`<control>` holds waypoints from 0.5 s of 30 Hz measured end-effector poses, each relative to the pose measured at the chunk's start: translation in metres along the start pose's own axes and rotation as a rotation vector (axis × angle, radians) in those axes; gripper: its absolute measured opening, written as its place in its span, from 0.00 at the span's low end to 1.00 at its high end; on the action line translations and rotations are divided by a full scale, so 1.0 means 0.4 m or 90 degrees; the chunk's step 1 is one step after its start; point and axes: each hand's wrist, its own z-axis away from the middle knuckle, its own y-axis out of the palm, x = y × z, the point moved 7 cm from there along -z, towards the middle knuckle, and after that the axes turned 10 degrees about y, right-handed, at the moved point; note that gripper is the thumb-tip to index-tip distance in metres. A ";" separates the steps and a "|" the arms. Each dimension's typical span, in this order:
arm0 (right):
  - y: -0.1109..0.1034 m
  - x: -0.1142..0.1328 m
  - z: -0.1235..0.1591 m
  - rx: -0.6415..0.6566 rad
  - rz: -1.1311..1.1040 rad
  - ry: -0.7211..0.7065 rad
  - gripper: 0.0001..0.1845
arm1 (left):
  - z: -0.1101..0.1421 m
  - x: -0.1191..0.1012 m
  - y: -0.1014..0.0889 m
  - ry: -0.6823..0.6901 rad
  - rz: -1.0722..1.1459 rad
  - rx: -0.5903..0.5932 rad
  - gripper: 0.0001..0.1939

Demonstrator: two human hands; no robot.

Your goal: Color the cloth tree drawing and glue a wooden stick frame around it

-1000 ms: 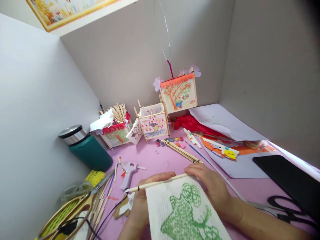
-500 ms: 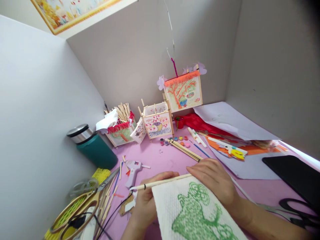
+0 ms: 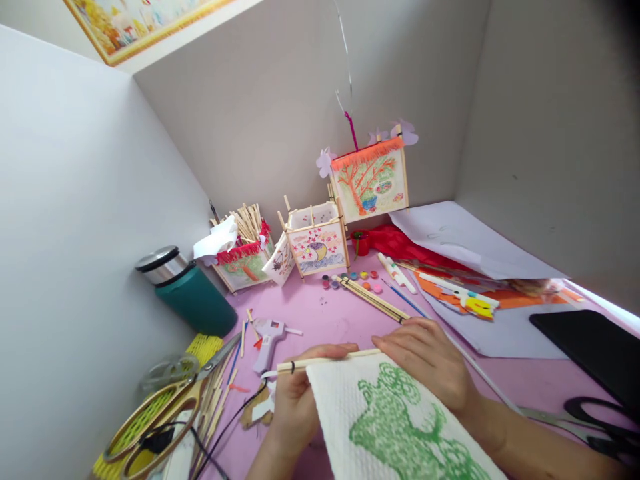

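Between my hands is a white textured paper panel (image 3: pixel 400 427) with a green tree-like drawing, tilted towards me. A thin wooden stick (image 3: pixel 296 365) with a dark band near its left end runs along the panel's top edge. My left hand (image 3: pixel 297 400) is closed around the left side, its fingers behind the stick and the thumb partly hidden. My right hand (image 3: pixel 433 363) lies bent over the top right corner, fingertips at the stick's right end. The panel's lower part runs out of view.
A glue gun (image 3: pixel 269 343) lies beyond my left hand. Gold-handled scissors (image 3: pixel 155 420), loose sticks and a teal bottle (image 3: pixel 197 300) are at left. Painted lanterns (image 3: pixel 317 250) stand at the back. Black-handled scissors (image 3: pixel 595 413), a dark phone-like slab (image 3: pixel 585 353) and papers (image 3: pixel 500 340) lie right.
The view has shifted, so things on the table appear slightly further right. The panel has turned a little, and less of the stick sticks out past my left hand.
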 end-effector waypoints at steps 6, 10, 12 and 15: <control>-0.004 -0.019 0.006 -0.026 -0.058 0.045 0.17 | 0.002 -0.009 0.005 0.017 0.008 -0.046 0.08; -0.008 -0.023 0.003 -0.042 -0.066 0.055 0.16 | 0.012 -0.008 -0.007 0.018 -0.032 -0.043 0.07; -0.008 -0.021 0.001 -0.045 -0.062 0.049 0.15 | 0.017 0.006 -0.025 -0.002 -0.053 -0.035 0.08; -0.010 -0.024 -0.002 -0.056 -0.056 0.061 0.16 | 0.022 0.034 -0.046 -0.065 -0.048 -0.021 0.11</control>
